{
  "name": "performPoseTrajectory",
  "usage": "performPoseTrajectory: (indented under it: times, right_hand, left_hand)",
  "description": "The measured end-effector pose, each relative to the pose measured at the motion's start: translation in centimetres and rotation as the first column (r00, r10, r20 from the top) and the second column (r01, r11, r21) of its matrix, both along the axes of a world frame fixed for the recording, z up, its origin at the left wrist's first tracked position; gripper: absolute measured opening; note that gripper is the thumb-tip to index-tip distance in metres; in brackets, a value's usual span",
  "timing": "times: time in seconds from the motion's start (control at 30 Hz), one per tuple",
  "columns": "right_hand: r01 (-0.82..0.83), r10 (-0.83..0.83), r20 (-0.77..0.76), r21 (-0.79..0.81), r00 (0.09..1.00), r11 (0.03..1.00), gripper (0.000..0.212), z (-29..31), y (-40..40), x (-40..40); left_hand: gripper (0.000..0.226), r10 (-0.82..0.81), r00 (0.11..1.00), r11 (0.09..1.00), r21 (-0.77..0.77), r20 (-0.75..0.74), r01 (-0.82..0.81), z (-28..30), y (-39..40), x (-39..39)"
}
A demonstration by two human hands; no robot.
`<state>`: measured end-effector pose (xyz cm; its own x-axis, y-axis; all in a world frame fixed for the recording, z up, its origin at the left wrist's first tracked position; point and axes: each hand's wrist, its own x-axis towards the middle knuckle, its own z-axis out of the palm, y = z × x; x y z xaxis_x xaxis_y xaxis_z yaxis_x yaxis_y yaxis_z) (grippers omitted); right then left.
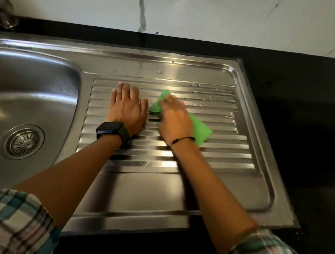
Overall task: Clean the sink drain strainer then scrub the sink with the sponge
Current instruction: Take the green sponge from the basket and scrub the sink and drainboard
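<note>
The steel sink bowl [29, 87] lies at the left, with the round drain strainer [24, 142] seated in its bottom. To its right runs the ribbed steel drainboard [212, 154]. My right hand [175, 120] presses a flat green sponge [200, 131] onto the ribs; green shows both ahead of the fingers and behind the palm, and the hand is motion-blurred. Just left of it, my left hand [127, 106] rests flat on the drainboard, fingers spread, holding nothing. A black watch sits on that wrist.
A black countertop [301, 123] surrounds the steel unit, which ends at the right and front edges. A marbled white wall [199, 9] rises behind. Part of a tap [1, 9] shows at the far left. Water drops dot the drainboard's far side.
</note>
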<state>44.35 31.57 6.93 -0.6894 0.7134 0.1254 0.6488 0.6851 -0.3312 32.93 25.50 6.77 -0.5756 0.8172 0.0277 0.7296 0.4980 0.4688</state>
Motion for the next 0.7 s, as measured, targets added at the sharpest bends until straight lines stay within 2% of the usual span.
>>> performPoseTrajectory:
  times: [0.13, 0.23, 0.37, 0.47, 0.53, 0.6, 0.7]
  right_hand:
    - [-0.121, 0.121, 0.022, 0.037, 0.992, 0.992, 0.050, -0.4, -1.9, -3.4]
    - [-0.156, 0.147, 0.095, 0.091, 0.985, 0.984, 0.054, -0.5, 0.2, -0.6]
    - [0.038, -0.055, 0.131, 0.129, 0.990, 0.991, 0.055, 0.0, 4.5, 5.9]
    - [0.232, -0.259, 0.178, 0.157, 0.949, 0.960, 0.055, 0.4, 7.3, 10.6]
    - [0.291, -0.317, 0.180, 0.154, 0.931, 0.944, 0.055, 0.4, 8.1, 11.6]
    - [0.334, -0.350, 0.116, 0.135, 0.930, 0.933, 0.050, 0.1, 8.2, 11.6]
    - [0.493, -0.482, -0.126, 0.082, 0.867, 0.866, 0.042, 0.2, 8.1, 11.4]
  left_hand:
    - [0.034, 0.053, 0.995, 0.986, 0.153, 0.090, -0.067, 0.7, -0.3, -0.4]
    - [0.042, 0.008, 0.997, 0.989, 0.147, 0.073, -0.019, 0.7, -0.7, -0.3]
    - [0.039, 0.018, 0.993, 0.984, 0.176, 0.116, -0.039, 0.7, -0.9, -0.5]
    - [0.033, 0.014, 0.992, 0.985, 0.171, 0.129, -0.036, 0.5, -0.7, -0.5]
    - [0.033, 0.010, 0.991, 0.985, 0.169, 0.133, -0.033, 0.6, -0.6, -0.5]
    - [0.034, 0.012, 0.990, 0.985, 0.169, 0.141, -0.036, 0.7, -0.7, -0.5]
    - [0.036, 0.001, 0.991, 0.988, 0.153, 0.133, -0.021, 0.8, -0.7, -0.5]
